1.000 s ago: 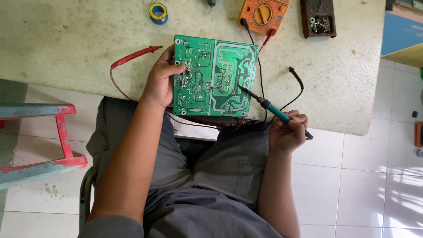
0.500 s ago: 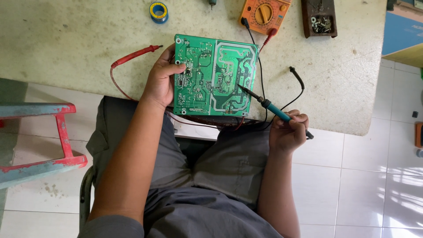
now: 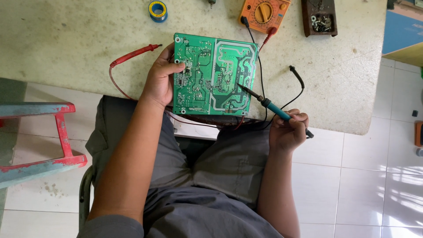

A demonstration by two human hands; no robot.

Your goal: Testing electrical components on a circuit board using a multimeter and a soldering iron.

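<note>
Soldering was in hand: the right hand (image 3: 286, 132) held a soldering iron (image 3: 269, 105) in a closed grip, tip on the green circuit board (image 3: 214, 75). The left hand (image 3: 161, 81) clasped the board's left edge, steadying it at the bench (image 3: 66, 44) edge; by my judgement, the next touch called for a steady tip.

We see an electronics repair workshop: a stained desk (image 3: 66, 39) with a circuit board (image 3: 214, 75), soldering iron (image 3: 269, 105), orange multimeter (image 3: 264, 11) and solder spool (image 3: 157, 9) along the frame's top.

Both hands closed: left (image 3: 161, 83) forward, right (image 3: 287, 130) drawn back.
</note>
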